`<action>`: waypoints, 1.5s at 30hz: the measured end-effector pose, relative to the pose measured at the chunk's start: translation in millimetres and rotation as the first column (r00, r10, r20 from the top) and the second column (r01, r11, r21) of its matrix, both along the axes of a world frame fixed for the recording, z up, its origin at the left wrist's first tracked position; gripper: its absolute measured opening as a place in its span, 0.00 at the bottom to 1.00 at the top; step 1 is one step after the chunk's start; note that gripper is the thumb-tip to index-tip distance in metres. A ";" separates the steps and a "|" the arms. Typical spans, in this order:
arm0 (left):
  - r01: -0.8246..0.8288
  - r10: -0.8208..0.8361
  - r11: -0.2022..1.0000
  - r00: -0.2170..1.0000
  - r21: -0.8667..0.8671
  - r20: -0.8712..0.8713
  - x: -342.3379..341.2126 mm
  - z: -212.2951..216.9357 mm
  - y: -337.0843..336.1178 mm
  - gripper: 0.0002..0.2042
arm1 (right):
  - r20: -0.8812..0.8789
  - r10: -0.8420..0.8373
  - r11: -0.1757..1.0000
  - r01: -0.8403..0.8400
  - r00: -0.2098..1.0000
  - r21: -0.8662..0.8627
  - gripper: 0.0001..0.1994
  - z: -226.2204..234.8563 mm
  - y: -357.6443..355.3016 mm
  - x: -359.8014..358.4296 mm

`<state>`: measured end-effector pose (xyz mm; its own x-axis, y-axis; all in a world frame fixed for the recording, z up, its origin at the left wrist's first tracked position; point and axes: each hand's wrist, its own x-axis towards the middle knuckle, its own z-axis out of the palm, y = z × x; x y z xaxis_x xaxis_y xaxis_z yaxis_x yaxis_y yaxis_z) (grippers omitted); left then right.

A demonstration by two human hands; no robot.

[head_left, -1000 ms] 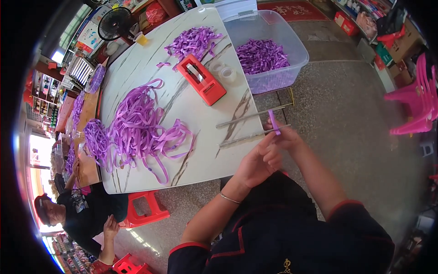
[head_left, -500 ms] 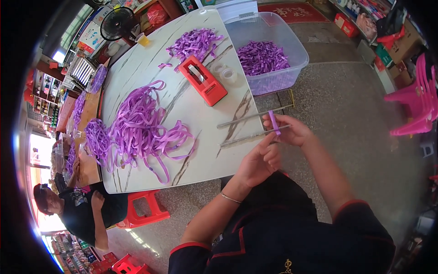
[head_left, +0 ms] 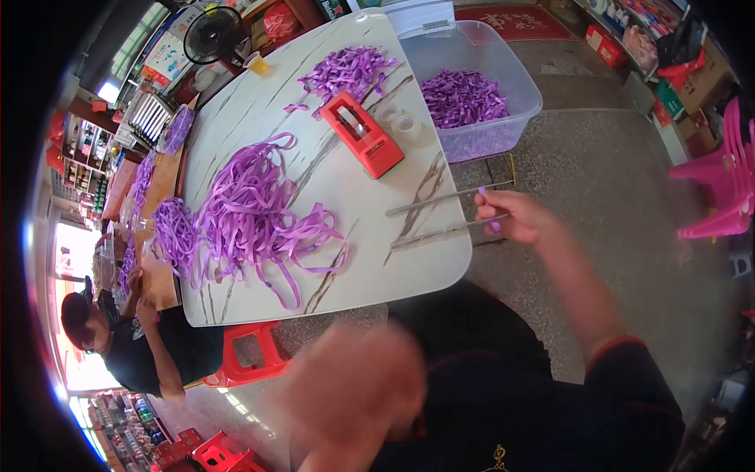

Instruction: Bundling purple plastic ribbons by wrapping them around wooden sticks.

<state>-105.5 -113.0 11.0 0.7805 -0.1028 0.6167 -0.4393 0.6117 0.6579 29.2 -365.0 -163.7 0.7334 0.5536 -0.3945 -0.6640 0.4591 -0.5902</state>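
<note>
Looks down on a speckled floor (head_left: 613,157) and a white desk (head_left: 425,275) veined in brown, with a co-worker (head_left: 165,354) in black toward eight o'clock of the view, by a wooden desk (head_left: 161,275). Shows, on the white desk, a red tape dispenser (head_left: 377,157), clear tape rolls (head_left: 405,124) just beside it at two o'clock, and a small pile of short purple pieces (head_left: 346,72) beyond at about twelve. Shows more such pieces in a clear bin (head_left: 523,118), past the desk's right edge.

Grips a purple strip (head_left: 495,226) between thumb and fingers of the right hand (head_left: 519,218), just off that edge, at two metal rods (head_left: 432,202) reaching out over it. Sits at nine o'clock from the palm, long axis about twelve to six, crosswise to the rods and their rough nine-to-three line. Lies at one o'clock from the left hand (head_left: 354,381), well apart. Has loose purple ribbons (head_left: 244,208) heaped at nine o'clock from the right hand and eleven from the left, nearer the left. Cannot tell open from closed at the left hand, badly blurred low before the body.
</note>
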 end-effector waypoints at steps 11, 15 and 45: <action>0.280 0.297 0.660 0.755 -0.697 0.585 25.6 75.8 -54.1 0.02 | 0.330 -0.219 0.815 0.358 0.918 -0.456 0.11 17.8 -67.1 -17.9; 0.289 0.336 0.637 0.730 -0.715 0.595 23.3 75.0 -46.9 0.02 | 0.483 -0.062 0.570 0.428 0.873 -0.702 0.12 64.7 -54.8 -9.8; 0.368 0.056 0.840 0.671 -0.398 0.739 26.2 49.8 26.7 0.07 | 0.584 0.811 0.582 0.127 -0.026 -0.803 0.07 87.1 206.5 67.0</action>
<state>-79.3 -86.3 60.9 0.0893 0.2895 0.9530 -0.4926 0.8445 -0.2104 96.2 -158.6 -76.6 0.4424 0.8963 0.0302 0.6606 -0.3029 -0.6869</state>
